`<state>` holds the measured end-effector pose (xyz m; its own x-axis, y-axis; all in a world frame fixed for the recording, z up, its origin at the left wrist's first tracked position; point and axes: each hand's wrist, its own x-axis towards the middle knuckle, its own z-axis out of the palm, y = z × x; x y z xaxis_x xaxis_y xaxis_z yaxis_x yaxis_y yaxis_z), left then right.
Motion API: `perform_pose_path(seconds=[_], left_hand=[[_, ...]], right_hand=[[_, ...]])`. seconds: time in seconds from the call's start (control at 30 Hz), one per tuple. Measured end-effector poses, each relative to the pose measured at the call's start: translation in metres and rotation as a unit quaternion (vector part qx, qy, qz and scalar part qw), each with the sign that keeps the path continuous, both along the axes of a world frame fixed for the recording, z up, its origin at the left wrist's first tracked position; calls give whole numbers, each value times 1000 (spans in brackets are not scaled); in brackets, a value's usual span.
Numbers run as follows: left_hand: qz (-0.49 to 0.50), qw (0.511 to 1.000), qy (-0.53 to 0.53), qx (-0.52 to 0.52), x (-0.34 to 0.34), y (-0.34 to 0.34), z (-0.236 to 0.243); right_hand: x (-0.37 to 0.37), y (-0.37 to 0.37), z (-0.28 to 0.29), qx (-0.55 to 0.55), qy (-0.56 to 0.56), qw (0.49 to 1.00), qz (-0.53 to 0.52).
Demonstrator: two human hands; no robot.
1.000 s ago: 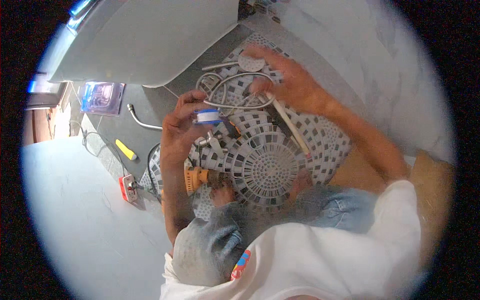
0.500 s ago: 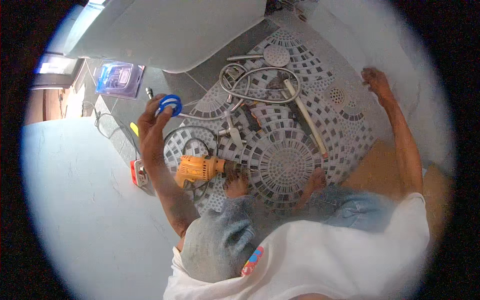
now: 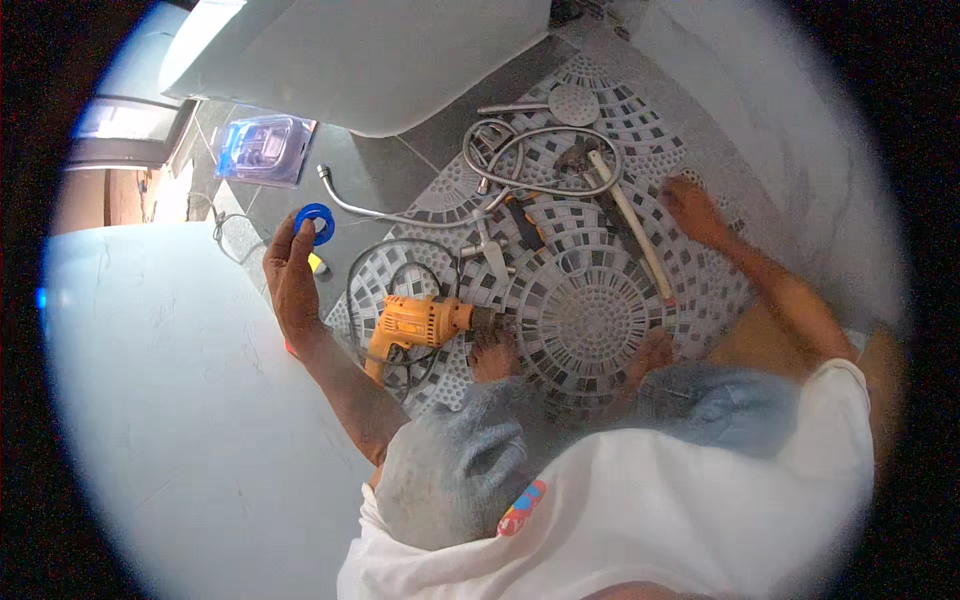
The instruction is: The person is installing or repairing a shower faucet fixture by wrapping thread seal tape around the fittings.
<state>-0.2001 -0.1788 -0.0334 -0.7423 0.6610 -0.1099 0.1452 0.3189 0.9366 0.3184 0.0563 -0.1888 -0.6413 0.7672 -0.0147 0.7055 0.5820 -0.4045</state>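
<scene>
Spool (image 3: 325,231) (blue) pinched in my L hand (image 3: 292,286), abt 10 o'clock in view. R hand (image 3: 692,211) at 2 o'clock's blurry, can't tell its grip. Imo if pinch slips, it cld roll twd drill (image 3: 415,321), 4 o'clock from L hand.

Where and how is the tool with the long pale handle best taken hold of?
Probably by the lower half of its pale handle, coming from the right, where the right hand is near. The handle is straight and uncovered there, while the looped metal hose crosses its upper end.
</scene>
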Motion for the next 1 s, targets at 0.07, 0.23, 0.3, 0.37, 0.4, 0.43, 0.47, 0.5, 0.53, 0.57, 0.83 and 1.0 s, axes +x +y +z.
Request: perform_pose_path(seconds=[0.07,0.23,0.3,0.37,0.4,0.43,0.47,0.5,0.53,0.57,0.83,1.0], left_hand=[[-59,995,-12,78,1,0,4],[-48,988,28,142,17,10,30],[-33,983,22,177,23,12,37],[-16,976,29,216,24,16,35],[-15,977,30,212,21,16,33],[-22,976,21,216,17,17,29],[-31,975,11,220,13,18,23],[-29,976,10,213,6,13,11],[-16,987,0,157,-2,9,0],[-3,995,-10,101,-10,5,-10],[-116,985,-105,-70,-23,25,-91],[-190,977,-61,-79,-50,26,-145]], right_hand=[[-47,-21,5,-110,-11,994,24],[-117,-71,16,-351,24,936,7],[-151,-90,19,-357,26,934,6],[-179,-108,13,-361,29,932,-5],[-193,-118,5,-363,67,928,-46],[-203,-126,1,-363,103,922,-89],[-208,-130,-1,-367,102,920,-90],[-214,-137,0,-354,94,926,-87],[-216,-141,1,-339,86,933,-84],[-215,-144,2,-344,83,932,-82],[-134,-131,0,-188,24,981,-49],[-115,-135,-2,-225,9,971,-79]])
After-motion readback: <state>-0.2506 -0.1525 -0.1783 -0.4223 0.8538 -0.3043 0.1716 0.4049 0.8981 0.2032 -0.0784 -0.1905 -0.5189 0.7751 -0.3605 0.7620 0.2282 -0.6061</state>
